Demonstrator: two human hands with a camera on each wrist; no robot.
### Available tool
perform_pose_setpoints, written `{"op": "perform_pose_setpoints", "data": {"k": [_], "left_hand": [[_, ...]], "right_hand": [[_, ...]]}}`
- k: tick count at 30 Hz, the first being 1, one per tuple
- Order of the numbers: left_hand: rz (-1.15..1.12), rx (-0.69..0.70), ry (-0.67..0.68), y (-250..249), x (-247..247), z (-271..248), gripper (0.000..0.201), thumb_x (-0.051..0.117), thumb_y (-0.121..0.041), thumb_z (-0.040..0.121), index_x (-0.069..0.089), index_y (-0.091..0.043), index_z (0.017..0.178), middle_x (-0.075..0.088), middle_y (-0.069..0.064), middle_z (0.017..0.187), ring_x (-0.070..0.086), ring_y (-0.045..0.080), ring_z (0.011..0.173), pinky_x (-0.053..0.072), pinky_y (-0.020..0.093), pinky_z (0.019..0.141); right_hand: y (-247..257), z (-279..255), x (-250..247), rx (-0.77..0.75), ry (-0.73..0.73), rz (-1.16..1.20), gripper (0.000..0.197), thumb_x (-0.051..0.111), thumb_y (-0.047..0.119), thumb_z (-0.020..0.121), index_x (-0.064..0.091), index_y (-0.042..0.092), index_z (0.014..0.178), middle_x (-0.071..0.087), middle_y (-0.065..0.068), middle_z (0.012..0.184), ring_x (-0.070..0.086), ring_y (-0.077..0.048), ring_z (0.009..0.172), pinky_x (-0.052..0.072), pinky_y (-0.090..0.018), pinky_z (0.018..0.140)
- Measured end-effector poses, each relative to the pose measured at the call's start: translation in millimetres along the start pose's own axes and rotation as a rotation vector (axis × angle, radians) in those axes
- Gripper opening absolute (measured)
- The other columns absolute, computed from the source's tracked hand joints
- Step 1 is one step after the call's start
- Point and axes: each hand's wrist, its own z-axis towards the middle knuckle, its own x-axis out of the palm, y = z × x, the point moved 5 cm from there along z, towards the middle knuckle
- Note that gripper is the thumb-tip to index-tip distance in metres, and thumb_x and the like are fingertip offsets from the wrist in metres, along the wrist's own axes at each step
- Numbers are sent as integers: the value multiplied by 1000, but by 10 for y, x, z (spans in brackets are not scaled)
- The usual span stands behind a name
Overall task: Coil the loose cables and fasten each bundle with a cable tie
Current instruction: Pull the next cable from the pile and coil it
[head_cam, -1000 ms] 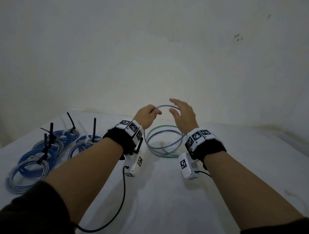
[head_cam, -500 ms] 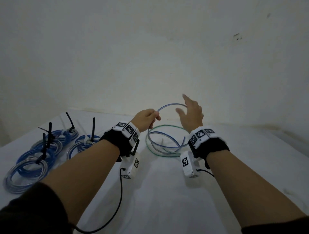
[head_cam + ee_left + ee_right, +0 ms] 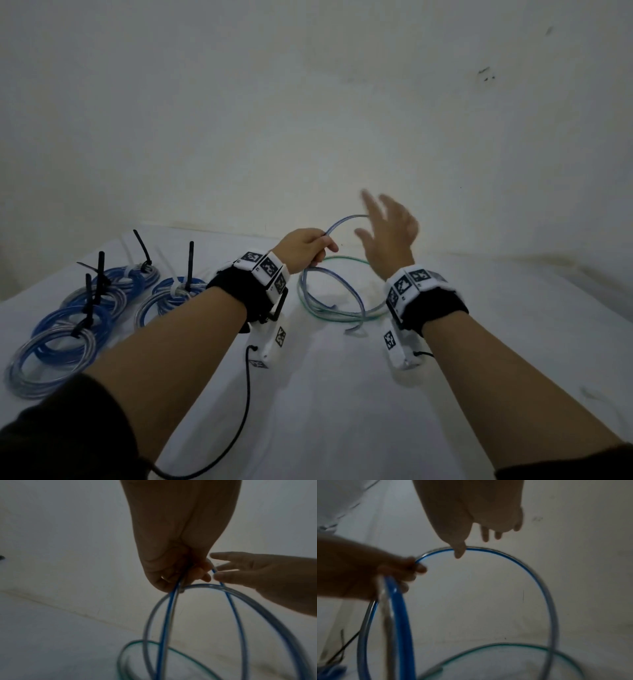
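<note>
Blue cable [image 3: 343, 221] arches up from the white worktop [image 3: 342, 394], its loops gathered in the left hand [image 3: 303, 247], whose grip is clamped on the strands at the top of the coil. Lower turns of the same cable lie on the worktop beneath, beside a green cable [image 3: 346, 259] looped flat there. Open and holding nothing, the right hand [image 3: 388, 233] hovers just beside the arch with fingers spread; the right wrist view suggests its thumb [image 3: 459, 550] brushes the cable, though blur makes this uncertain. Tied blue coils [image 3: 72, 318] with black cable ties [image 3: 190, 263] sit well apart to the left.
</note>
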Motion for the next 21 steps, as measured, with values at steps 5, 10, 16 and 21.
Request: {"op": "perform_pose_setpoints", "data": {"k": [5,10,16,21], "left_hand": [[27,62,-129,-125,-75,73,24,47,-24,97,64,-14,82,53,-4,58,46,6,48,39,21,57],[-43,-53,13,88,-64,24,29,35,-15,100,59,-9,84,50,2,64,50,-1,43,41,12,50],[-123,38,-65,-76,-56,35,27,39,-17,99,61,-12,85,43,-1,57,39,0,41,35,16,48],[-192,-46,52,-28,-17,-33,28,35,-17,101,57,-10,86,51,2,70,52,7,61,42,21,66]], "right_hand": [[79,26,-18,-108,-211,234,30,41,25,96,66,12,108,61,-14,101,56,-32,96,36,-39,86],[-253,104,-72,204,-205,358,25,42,16,99,61,7,111,58,-19,107,54,-35,99,38,-32,80],[95,22,71,-91,-85,175,28,44,22,98,59,19,122,60,-7,116,50,-29,112,33,-42,96],[-79,62,-24,82,-279,455,24,43,15,97,64,6,102,63,-15,94,57,-31,90,43,-37,78]]}}
